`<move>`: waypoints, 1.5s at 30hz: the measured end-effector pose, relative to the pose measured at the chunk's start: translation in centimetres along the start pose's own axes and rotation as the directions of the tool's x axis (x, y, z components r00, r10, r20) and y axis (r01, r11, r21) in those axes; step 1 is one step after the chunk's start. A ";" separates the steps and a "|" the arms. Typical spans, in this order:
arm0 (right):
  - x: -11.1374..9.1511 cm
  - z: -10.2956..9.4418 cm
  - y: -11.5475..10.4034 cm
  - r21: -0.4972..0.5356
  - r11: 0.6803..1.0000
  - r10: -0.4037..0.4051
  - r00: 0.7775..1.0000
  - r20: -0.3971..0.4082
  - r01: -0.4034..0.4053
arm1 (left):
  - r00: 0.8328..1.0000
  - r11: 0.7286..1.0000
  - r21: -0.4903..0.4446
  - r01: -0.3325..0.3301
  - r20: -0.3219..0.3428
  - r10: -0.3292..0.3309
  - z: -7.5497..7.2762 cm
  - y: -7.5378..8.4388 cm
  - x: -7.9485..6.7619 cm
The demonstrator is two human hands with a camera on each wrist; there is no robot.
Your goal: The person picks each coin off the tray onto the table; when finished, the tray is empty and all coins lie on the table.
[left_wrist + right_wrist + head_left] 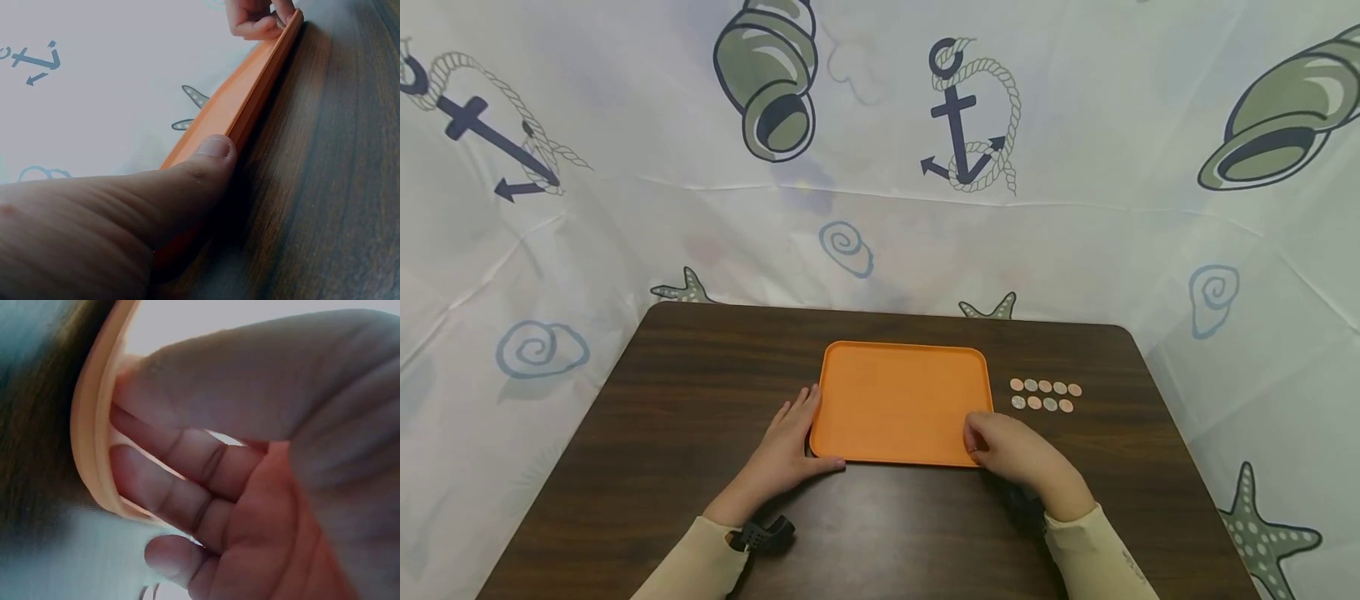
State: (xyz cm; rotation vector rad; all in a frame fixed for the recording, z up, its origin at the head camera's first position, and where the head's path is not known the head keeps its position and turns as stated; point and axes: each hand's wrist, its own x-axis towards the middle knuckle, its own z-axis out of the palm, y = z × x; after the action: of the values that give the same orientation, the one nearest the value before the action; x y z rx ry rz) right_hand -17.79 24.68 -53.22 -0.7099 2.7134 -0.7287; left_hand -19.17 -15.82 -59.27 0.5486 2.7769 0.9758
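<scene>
An orange tray [901, 400] lies flat on the dark wooden table. My left hand [790, 450] rests at its front left corner, fingers extended along the left side and thumb against the front edge; the thumb [206, 159] shows close up in the left wrist view. At the front right corner, my right hand [1011, 446] is inside the rim with fingers bent down. Between its thumb and fingers the left wrist view shows a small brownish edge, apparently a coin [280, 24], mostly hidden. Several copper and silver coins [1045, 387] lie in two rows right of the tray.
The brown table [722, 367] has rounded far corners. A white cloth [887, 167] printed with anchors, shells and starfish hangs behind it and along both sides. A black wrist strap [766, 535] is on the left wrist.
</scene>
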 end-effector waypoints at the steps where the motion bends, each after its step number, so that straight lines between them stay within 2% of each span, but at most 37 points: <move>1: 0.0 0.0 0.0 0.006 1.000 0.005 1.000 0.008 -0.005 | 1.000 1.000 -0.001 -0.001 -0.001 0.001 0.0 0.0 0.0; 4: -0.3 -0.5 0.2 0.046 0.999 0.012 1.000 0.024 -0.013 | 1.000 1.000 -0.004 -0.001 -0.003 0.001 0.0 0.0 -0.1; 6: -0.5 -1.0 0.7 0.054 0.999 0.009 1.000 -0.004 -0.008 | 1.000 1.000 -0.005 0.001 -0.003 -0.001 -0.1 0.1 -0.1; 10: -1.3 -2.6 2.3 0.041 0.999 0.035 0.992 -0.123 -0.031 | 1.000 1.000 -0.008 0.004 -0.003 -0.004 -0.1 0.0 -0.1; 13: -2.4 -4.0 4.3 0.014 0.995 0.098 0.972 -0.212 -0.097 | 1.000 1.000 -0.006 0.003 -0.001 -0.003 -0.1 0.0 -0.1; 16: -3.8 -5.0 6.9 0.021 0.977 0.208 0.934 -0.290 -0.210 | 1.000 1.000 -0.004 -0.001 0.003 0.001 -0.1 0.1 0.0; 21: -6.7 -5.9 11.4 0.098 0.922 0.380 0.835 -0.398 -0.374 | 1.000 1.000 -0.004 -0.001 0.005 0.001 0.0 0.1 0.1; 25: -7.9 -5.7 13.7 0.240 0.874 0.484 0.789 -0.378 -0.422 | 1.000 1.000 -0.004 0.001 -0.001 -0.001 -0.2 0.2 -0.1; 29: -8.1 -5.4 14.8 0.365 0.838 0.526 0.779 -0.341 -0.406 | 1.000 1.000 -0.012 -0.003 -0.009 0.003 -0.2 0.2 -0.2; 32: -8.0 -5.0 15.3 0.422 0.806 0.564 0.757 -0.331 -0.416 | 1.000 1.000 -0.017 0.002 -0.006 -0.002 0.0 0.2 -0.2; 37: -7.7 -4.2 15.7 0.471 0.749 0.638 0.700 -0.321 -0.466 | 1.000 1.000 -0.015 0.014 0.011 -0.014 0.1 0.2 -0.3; 39: -7.6 -4.0 15.8 0.470 0.746 0.644 0.693 -0.325 -0.473 | 1.000 1.000 -0.016 0.015 0.014 -0.014 0.1 0.2 -0.2; 45: -7.4 -3.8 16.2 0.455 0.760 0.632 0.691 -0.351 -0.464 | 1.000 1.000 -0.010 0.007 0.011 -0.007 0.0 0.0 -0.1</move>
State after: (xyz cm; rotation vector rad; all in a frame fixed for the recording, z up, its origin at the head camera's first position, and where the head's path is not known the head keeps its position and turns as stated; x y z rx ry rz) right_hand -19.15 42.22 -57.73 0.4558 2.8464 -1.2800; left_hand -19.04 -15.83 -59.28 0.5408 2.7608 0.9820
